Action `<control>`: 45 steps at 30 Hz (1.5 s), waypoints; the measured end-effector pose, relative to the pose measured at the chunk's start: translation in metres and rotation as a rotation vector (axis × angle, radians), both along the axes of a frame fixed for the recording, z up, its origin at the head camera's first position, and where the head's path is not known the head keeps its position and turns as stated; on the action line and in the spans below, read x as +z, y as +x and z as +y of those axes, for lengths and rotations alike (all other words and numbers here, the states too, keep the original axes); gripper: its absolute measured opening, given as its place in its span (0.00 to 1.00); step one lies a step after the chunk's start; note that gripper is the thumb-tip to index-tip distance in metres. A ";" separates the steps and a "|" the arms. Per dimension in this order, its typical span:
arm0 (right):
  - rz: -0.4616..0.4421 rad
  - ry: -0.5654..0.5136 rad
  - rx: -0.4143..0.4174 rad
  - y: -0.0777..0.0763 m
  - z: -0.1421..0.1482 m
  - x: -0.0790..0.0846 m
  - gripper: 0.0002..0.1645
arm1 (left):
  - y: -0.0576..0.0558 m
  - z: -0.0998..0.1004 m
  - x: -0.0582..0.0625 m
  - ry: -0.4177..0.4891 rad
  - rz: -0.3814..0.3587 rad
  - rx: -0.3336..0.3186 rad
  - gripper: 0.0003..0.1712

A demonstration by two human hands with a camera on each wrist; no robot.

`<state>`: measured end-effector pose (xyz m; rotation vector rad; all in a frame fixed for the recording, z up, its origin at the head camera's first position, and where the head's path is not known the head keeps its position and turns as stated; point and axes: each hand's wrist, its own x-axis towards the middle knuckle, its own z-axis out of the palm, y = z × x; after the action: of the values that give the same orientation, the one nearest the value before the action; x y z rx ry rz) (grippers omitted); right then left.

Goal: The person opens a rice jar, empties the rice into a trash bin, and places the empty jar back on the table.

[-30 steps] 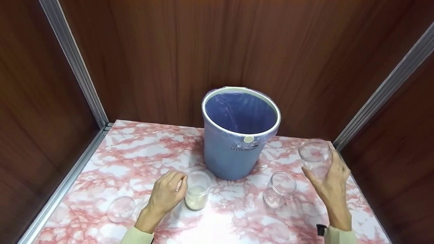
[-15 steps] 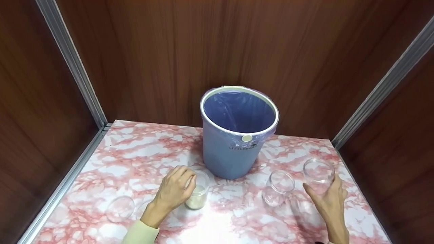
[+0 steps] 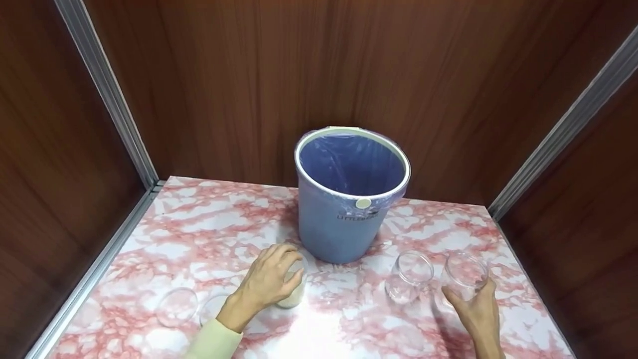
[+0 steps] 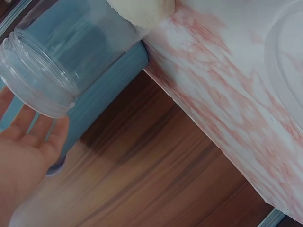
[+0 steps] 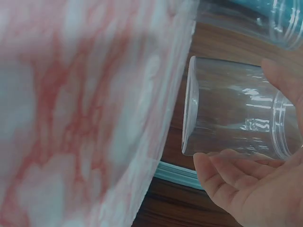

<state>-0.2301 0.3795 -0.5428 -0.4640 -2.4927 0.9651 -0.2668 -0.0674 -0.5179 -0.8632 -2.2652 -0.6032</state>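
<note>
My right hand (image 3: 473,306) holds a clear, wide-mouthed plastic jar (image 5: 232,109), thumb on one side and fingers along the other. The jar stands upright, its base close over the tabletop, with nothing visible inside. Just left of it is a second clear jar (image 3: 408,279). My left hand (image 3: 269,279) is over the mouth of a third clear jar (image 4: 109,42), fingers spread and fingertips right at its threaded rim. Something pale and off-white (image 4: 144,9) lies in the bottom of that jar. In the head view the hand hides much of it.
A blue bin (image 3: 339,229) with a purple liner stands at the back middle. Two clear round lids, one a nearer-left lid (image 3: 178,307) and one by the forearm (image 3: 212,309), lie on the marbled table (image 3: 199,224). Brown panels (image 3: 224,89) enclose it.
My right hand has brought its jar down and nearer, beside the second jar. My left hand has moved right over the third jar, and its fingers have spread.
</note>
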 end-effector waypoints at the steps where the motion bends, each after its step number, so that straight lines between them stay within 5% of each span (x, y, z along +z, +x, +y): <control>1: -0.014 -0.005 -0.009 0.001 0.001 -0.001 0.58 | 0.000 0.001 0.000 -0.014 -0.011 0.001 0.12; 12: -0.067 -0.051 -0.029 0.002 0.004 -0.007 0.60 | 0.000 0.005 -0.002 -0.146 -0.090 0.049 0.22; 27: -0.148 -0.148 0.027 0.004 0.007 -0.010 0.63 | -0.006 0.010 -0.007 -0.143 -0.074 0.055 0.25; 37: -0.326 -0.198 0.106 0.011 0.012 -0.009 0.76 | -0.003 0.007 -0.010 -0.198 -0.175 0.107 0.32; 45: -0.332 -0.215 0.140 0.013 0.012 0.001 0.75 | -0.003 0.008 -0.010 -0.214 -0.186 0.122 0.32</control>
<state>-0.2172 0.3917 -0.5421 -0.5634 -2.7570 1.3142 -0.2696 -0.0589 -0.5279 -0.7893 -2.5654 -0.4046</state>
